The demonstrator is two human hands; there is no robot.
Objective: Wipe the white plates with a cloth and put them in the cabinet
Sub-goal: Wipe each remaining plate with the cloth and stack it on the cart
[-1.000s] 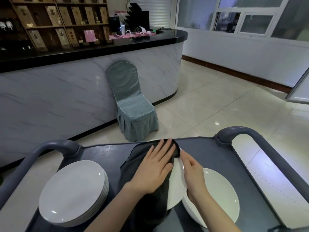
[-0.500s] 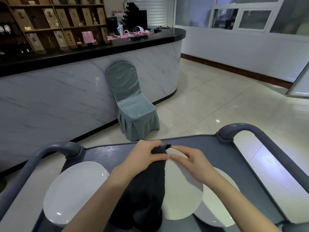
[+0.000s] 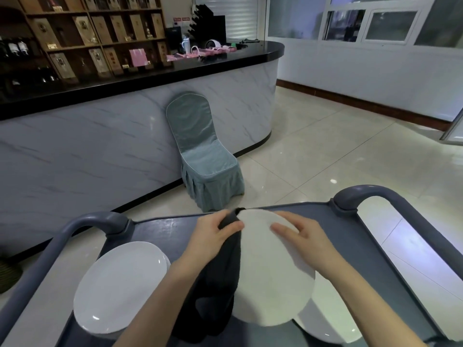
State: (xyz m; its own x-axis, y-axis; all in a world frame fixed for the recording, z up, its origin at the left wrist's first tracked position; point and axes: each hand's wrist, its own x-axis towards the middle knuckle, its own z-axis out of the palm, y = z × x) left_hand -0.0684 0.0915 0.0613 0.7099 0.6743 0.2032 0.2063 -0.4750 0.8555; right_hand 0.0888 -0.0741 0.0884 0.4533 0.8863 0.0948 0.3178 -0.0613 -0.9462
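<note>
A white plate (image 3: pixel 270 276) is tilted up above the grey cart (image 3: pixel 160 229). My left hand (image 3: pixel 213 236) grips a dark cloth (image 3: pixel 220 284) against the plate's far left rim, and the cloth hangs down over the plate's left side. My right hand (image 3: pixel 300 236) holds the plate at its upper right rim, fingers spread over its face. A stack of white plates (image 3: pixel 120 284) lies on the cart's left side. Another white plate (image 3: pixel 325 319) lies on the right, partly hidden under the held one.
The cart has curved grey handles at the left (image 3: pixel 82 226) and right (image 3: pixel 370 194). Beyond it stands a chair in a teal cover (image 3: pixel 203 156) against a marble-fronted bar counter (image 3: pixel 100 136). Shelves with bottles and boxes (image 3: pixel 82 38) are behind the bar.
My left hand went from pressing flat on the cloth to gripping it at the plate's far rim. The plate has been tipped up, and my right hand moved onto its upper face.
</note>
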